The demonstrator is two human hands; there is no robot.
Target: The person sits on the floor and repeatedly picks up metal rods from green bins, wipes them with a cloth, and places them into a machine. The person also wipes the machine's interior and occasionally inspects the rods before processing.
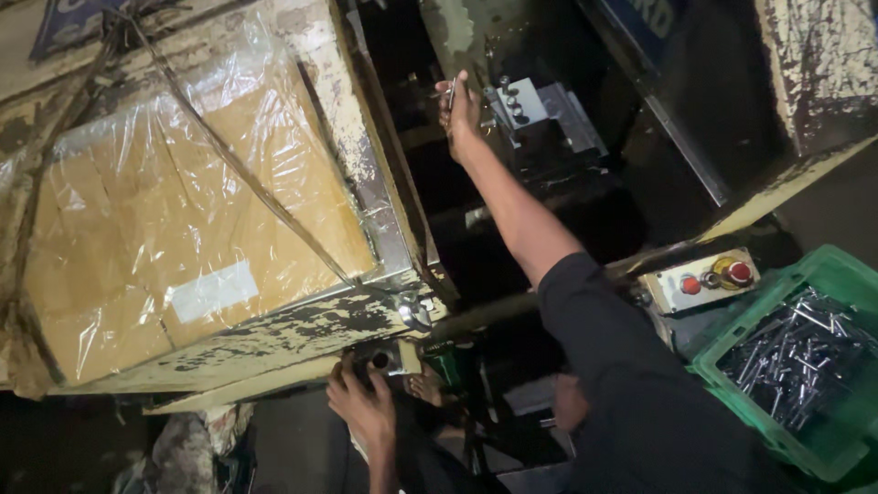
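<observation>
Stretching our right hand [460, 114] forward, we pinch a small metal piece [451, 91]; our left hand [363, 405] clasps a black knob [379, 359].

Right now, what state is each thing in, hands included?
Right hand: raised into the machine, pinching a small metal piece.
Left hand: resting on a small control box under the machine's edge.
Green crate: open, holding loose metal rods.
Red buttons: untouched.
Cardboard box: wrapped in clear plastic.
</observation>
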